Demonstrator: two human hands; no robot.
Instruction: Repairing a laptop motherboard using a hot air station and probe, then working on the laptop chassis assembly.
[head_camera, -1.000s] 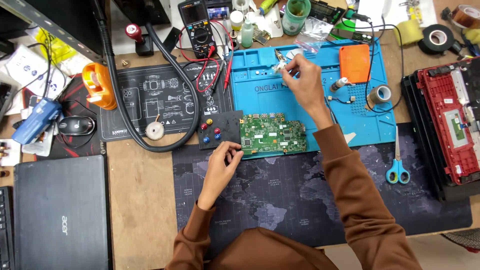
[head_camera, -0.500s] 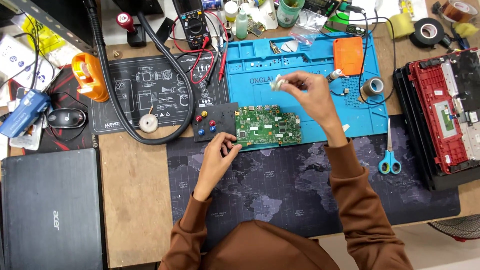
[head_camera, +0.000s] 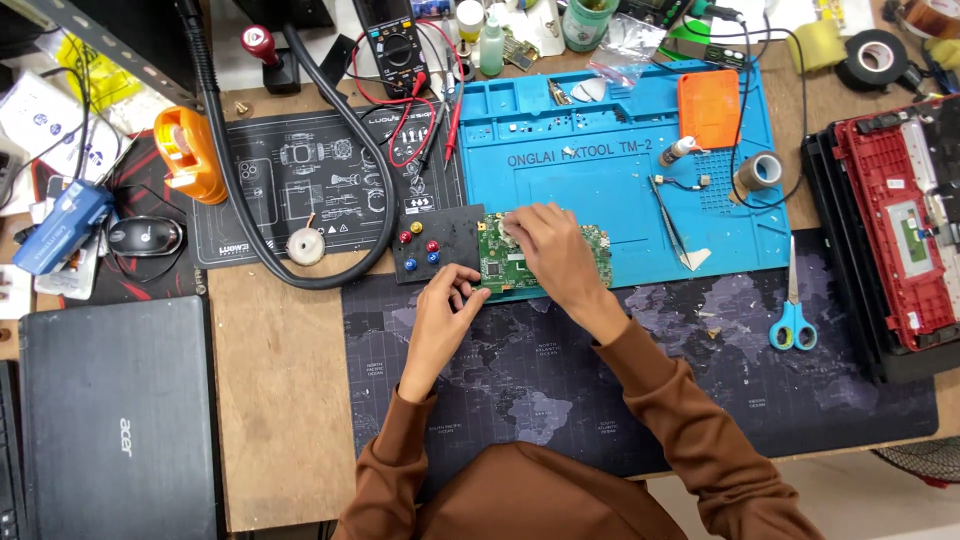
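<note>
A green circuit board (head_camera: 497, 268) lies at the front edge of a blue silicone work mat (head_camera: 620, 185). My left hand (head_camera: 445, 308) pinches the board's lower left edge with thumb and fingers. My right hand (head_camera: 552, 245) rests over the middle of the board. Its fingertips are bunched at the board's upper left corner, closed on a small pale part that is almost hidden. Both sleeves are brown.
Tweezers (head_camera: 668, 215), an orange box (head_camera: 708, 108) and a tape roll (head_camera: 760, 172) lie on the blue mat. A black block with coloured buttons (head_camera: 430, 245) touches the board's left side. Scissors (head_camera: 793, 312), a red laptop chassis (head_camera: 900, 230), a closed black laptop (head_camera: 110, 420), a multimeter (head_camera: 395, 45) and a black hose (head_camera: 235, 180) surround the spot.
My right hand came down from the upper part of the blue mat, carrying a small pale part, and now sits on the board. The left hand stayed at the board's left edge.
</note>
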